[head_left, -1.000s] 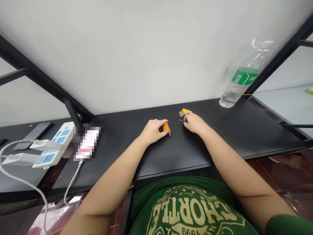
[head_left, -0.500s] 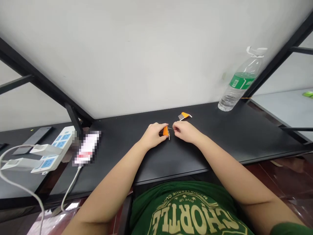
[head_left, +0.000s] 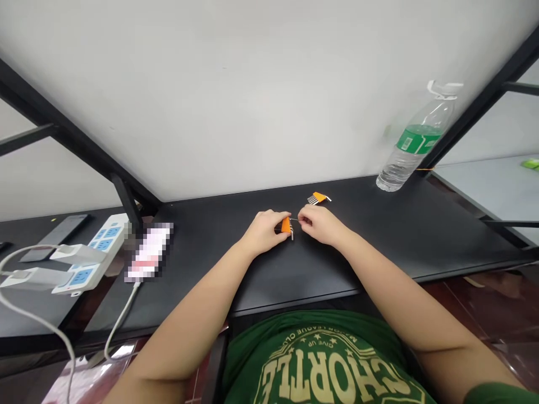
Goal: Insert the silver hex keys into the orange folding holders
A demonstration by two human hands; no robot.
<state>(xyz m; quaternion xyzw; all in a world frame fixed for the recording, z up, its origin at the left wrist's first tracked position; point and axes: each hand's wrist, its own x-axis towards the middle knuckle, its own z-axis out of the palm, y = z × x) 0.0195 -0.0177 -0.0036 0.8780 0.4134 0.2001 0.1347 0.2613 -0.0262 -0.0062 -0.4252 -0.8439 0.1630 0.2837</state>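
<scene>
Between the thumb and fingers of my left hand [head_left: 264, 232] is an orange hex key holder [head_left: 286, 225], with the bent ends of several metal keys on its right side. My right hand [head_left: 316, 222] pinches a thin hex key [head_left: 294, 219], which spans the small gap to the holder. Whether its tip sits inside the holder is too small to tell. Just beyond my right hand, a second orange hex key set [head_left: 319, 197] lies on the black table [head_left: 202, 235], its metal keys fanned out to the left.
A large water bottle [head_left: 415, 143] with a green label stands at the back right against the wall. To the left lie a blurred phone [head_left: 149, 252] on a white cable and a power strip [head_left: 99, 252] with plugged-in chargers. Black metal frame bars [head_left: 71, 132] rise at both sides.
Both hands stay almost in place, still holding the holder and the thin key. The view has shifted very slightly.
</scene>
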